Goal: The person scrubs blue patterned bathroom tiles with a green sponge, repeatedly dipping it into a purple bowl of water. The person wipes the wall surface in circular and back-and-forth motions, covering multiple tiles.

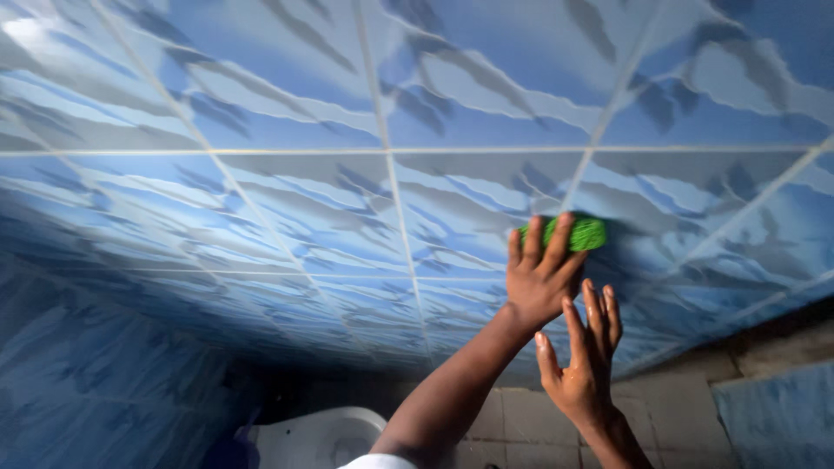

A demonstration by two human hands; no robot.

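My left hand (536, 276) presses a green scrubbing sponge (580, 233) flat against a glossy wall of blue wave-patterned tiles (330, 200). Its fingers lie spread over the sponge, which shows past the fingertips at the right. The left arm rises from the bottom centre, with a white sleeve edge (378, 461) at the shoulder end. My right hand (583, 365) is just below and to the right of the left wrist. It holds nothing, its fingers are straight and pointing up, and whether it touches the wall cannot be told.
White grout lines (387, 149) divide the tiled wall into large squares. A white rounded fixture (321, 434), a basin or toilet, sits at the bottom centre. Grey plain tiles (669, 408) lie at the lower right, and a darker blue tiled surface (95, 382) at the lower left.
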